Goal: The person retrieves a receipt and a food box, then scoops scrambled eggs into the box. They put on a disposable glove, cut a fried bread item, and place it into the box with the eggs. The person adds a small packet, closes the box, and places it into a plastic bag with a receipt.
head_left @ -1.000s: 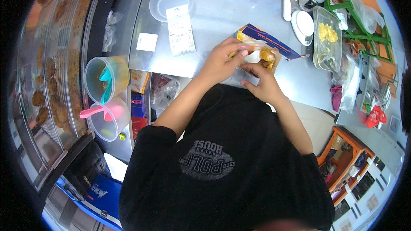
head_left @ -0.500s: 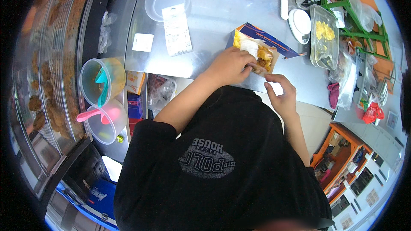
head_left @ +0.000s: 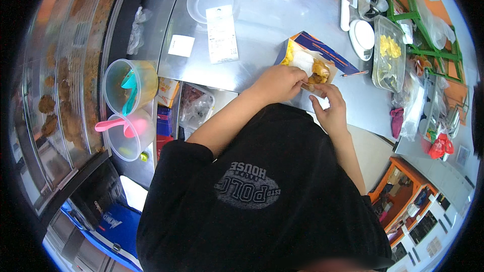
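On the steel counter stands an open takeaway box, dark blue and orange, its lid leaning up at the far side. White rice, a brown piece of fried chicken and something yellow at the left end lie inside. My left hand is closed at the box's near side, its fingertips pinching the near edge beside the chicken. At the near right corner my right hand has thumb and forefinger bent around the edge. My fingers partly hide the near flap.
A pen, a white kitchen scale, a knife and a clear tub of yellow food sit to the right. A receipt overlaps a plastic lid at left. Tubs with a teal scoop and pink scoop stand farther left.
The whole view has shifted, so the counter appears farther right. My right fingers have closed in on the box's near corner, and more of the chicken shows between my hands.
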